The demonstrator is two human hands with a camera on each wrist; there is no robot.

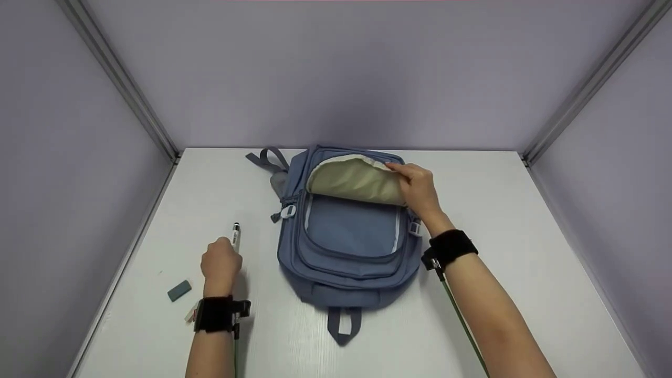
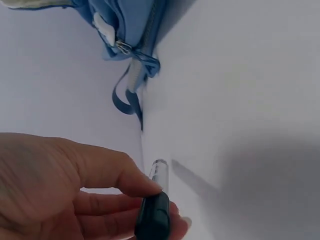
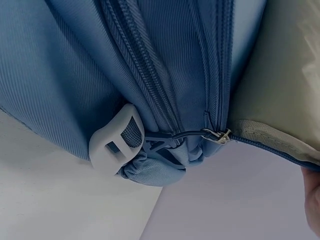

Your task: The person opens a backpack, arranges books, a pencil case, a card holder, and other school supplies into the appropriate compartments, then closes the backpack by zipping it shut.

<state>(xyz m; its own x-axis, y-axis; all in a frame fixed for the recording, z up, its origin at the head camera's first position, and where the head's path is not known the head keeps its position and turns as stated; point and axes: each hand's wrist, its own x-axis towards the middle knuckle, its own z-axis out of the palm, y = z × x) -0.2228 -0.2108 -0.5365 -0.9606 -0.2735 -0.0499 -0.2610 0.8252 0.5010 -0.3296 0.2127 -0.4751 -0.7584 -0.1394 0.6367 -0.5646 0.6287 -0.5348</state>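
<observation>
A blue backpack (image 1: 357,273) lies on the white table, its front pocket unzipped. The pocket's flap (image 1: 352,181) is folded back with its pale yellow-green lining showing. My right hand (image 1: 419,190) pinches the flap's edge at the right; in the right wrist view only a bit of that hand (image 3: 313,200) shows beside the lining. Left of the backpack, my left hand (image 1: 221,262) grips a marker (image 1: 236,234) with a white barrel and dark ends. The left wrist view shows thumb and fingers around the marker (image 2: 153,215), held above the table.
A dark green block (image 1: 179,290) lies left of my left wrist. Near it a small pale object (image 1: 190,315) is partly hidden by the wristband. A strap (image 1: 268,157) and a white buckle (image 1: 288,211) stick out at the backpack's left. Grey-lilac walls enclose the table.
</observation>
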